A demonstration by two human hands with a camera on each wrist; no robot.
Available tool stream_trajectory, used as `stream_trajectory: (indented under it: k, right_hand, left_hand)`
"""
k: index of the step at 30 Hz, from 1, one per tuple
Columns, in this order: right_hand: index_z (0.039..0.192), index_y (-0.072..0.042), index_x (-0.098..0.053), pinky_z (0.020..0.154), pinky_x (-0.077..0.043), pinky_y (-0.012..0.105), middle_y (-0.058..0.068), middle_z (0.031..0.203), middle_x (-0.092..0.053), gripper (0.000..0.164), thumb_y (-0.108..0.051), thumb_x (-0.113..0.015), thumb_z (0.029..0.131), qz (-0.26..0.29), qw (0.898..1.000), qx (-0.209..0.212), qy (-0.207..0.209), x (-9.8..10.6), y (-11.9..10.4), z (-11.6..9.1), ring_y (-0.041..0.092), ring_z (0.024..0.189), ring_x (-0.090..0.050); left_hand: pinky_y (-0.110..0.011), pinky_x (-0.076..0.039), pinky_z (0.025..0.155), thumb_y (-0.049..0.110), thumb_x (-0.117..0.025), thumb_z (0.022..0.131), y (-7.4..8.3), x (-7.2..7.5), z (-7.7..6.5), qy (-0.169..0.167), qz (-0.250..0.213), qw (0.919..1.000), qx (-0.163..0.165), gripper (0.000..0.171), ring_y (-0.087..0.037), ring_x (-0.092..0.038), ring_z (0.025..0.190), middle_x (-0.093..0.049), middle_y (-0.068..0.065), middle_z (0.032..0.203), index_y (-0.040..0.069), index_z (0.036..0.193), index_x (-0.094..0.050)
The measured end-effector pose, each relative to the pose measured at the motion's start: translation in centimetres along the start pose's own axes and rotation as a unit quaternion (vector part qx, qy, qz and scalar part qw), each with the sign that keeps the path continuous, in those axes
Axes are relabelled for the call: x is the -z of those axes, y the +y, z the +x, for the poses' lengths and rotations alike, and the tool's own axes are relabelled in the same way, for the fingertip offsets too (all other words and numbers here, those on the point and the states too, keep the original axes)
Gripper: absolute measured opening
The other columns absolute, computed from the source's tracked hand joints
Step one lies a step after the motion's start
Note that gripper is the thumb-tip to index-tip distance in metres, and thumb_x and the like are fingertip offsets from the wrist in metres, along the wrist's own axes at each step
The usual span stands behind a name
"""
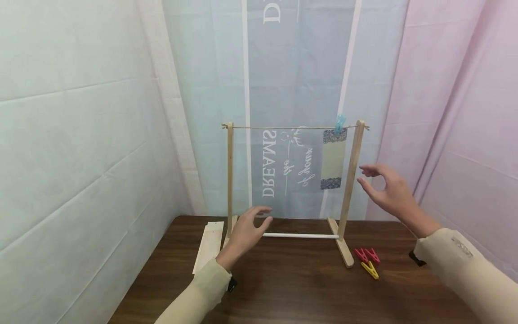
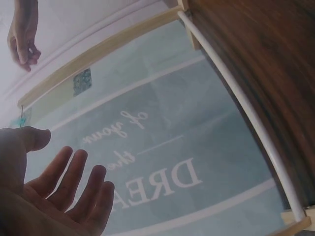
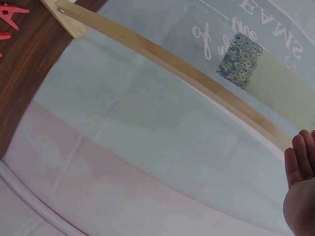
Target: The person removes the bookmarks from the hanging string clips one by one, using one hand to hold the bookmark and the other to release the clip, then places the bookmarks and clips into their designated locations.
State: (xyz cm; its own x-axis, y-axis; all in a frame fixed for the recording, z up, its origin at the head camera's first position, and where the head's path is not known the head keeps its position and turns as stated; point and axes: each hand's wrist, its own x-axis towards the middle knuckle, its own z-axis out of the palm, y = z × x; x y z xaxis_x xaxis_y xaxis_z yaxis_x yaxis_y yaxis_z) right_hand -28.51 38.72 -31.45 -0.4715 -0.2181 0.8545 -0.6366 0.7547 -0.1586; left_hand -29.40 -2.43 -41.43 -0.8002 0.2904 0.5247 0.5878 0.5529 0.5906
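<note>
A wooden rack stands on the table, with a thin cord [image 1: 279, 128] tied between its two posts. From the cord's right end hangs a pale green card with blue patterned ends [image 1: 333, 159], held by a light blue clothespin [image 1: 340, 123]. My right hand [image 1: 390, 191] hovers just right of the right post [image 1: 351, 180], fingers loosely bent and holding nothing. In front of the rack's lower left, my left hand [image 1: 247, 229] is raised with relaxed, parted fingers and nothing in it. The left wrist view shows its palm and fingers [image 2: 74, 187] apart from the rack.
Two red clothespins [image 1: 367, 255] and a yellow clothespin [image 1: 370, 270] lie on the brown table [image 1: 299, 288] by the rack's right foot. Pale wooden boards [image 1: 208, 245] lie at the left. A white rod [image 1: 299, 235] joins the rack's feet. Fabric curtains [image 1: 295, 67] surround the table.
</note>
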Motion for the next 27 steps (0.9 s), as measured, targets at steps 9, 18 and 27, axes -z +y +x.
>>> stream_trajectory:
  k: [9, 18, 27]
  right_hand:
    - [0.126, 0.005, -0.07, 0.097, -0.037, 0.011, 0.018, 0.112, -0.075, 0.042, 0.004, -0.083, 0.087, -0.001, 1.0, 0.014, 0.005, 0.4, 0.1, 1.6, 0.022, 0.1, -0.064]
    - [0.128, 0.005, -0.069, 0.103, -0.035, 0.009, 0.02, 0.118, -0.074, 0.043, 0.005, -0.083, 0.087, 0.007, 1.0, 0.021, 0.012, 1.1, -0.1, 3.4, 0.03, 0.107, -0.065]
    - [0.127, 0.009, -0.068, 0.107, -0.036, 0.01, 0.023, 0.121, -0.072, 0.041, 0.006, -0.081, 0.088, 0.011, 0.999, 0.038, 0.02, 1.1, -0.4, 5.3, 0.037, 0.112, -0.064]
  left_hand:
    - [-0.043, -0.056, 0.103, 0.027, -0.071, 0.106, 1.6, -0.8, 1.4, -0.005, 0.019, 0.9991, -0.038, 0.029, -0.021, -0.068, 0.121, -0.073, -0.001, 0.131, 0.015, 0.132, -0.073]
    - [-0.04, -0.055, 0.104, 0.031, -0.071, 0.106, 3.5, -1.9, 3.1, 0.003, 0.056, 0.994, -0.094, 0.032, -0.018, -0.067, 0.122, -0.073, 0.003, 0.13, 0.017, 0.135, -0.071]
    - [-0.037, -0.054, 0.106, 0.033, -0.072, 0.105, 4.6, -2.5, 4.2, 0.009, 0.106, 0.9861, -0.127, 0.035, -0.017, -0.067, 0.123, -0.072, 0.004, 0.133, 0.018, 0.137, -0.07]
